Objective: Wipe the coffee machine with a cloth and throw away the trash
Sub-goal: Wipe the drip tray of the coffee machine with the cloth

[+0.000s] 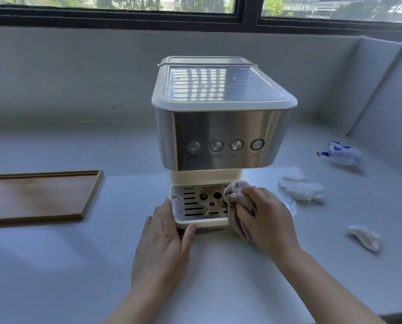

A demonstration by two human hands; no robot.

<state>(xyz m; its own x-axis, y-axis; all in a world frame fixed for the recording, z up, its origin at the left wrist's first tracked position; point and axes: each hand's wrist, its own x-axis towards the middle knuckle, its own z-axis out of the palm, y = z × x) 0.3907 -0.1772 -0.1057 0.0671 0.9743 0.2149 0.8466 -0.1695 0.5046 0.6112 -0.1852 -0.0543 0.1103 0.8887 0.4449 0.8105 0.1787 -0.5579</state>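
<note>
A steel and cream coffee machine stands in the middle of the white counter, several round buttons on its front. Its slotted drip tray sits at the base. My right hand grips a bunched pinkish cloth pressed on the tray's right side. My left hand rests flat against the tray's front left corner, fingers together, holding nothing. To the right of the machine lie crumpled white tissues, another crumpled tissue and a blue and white wrapper.
A wooden tray lies on the counter at the left. A low wall and a window run along the back. A side wall closes the counter at the far right.
</note>
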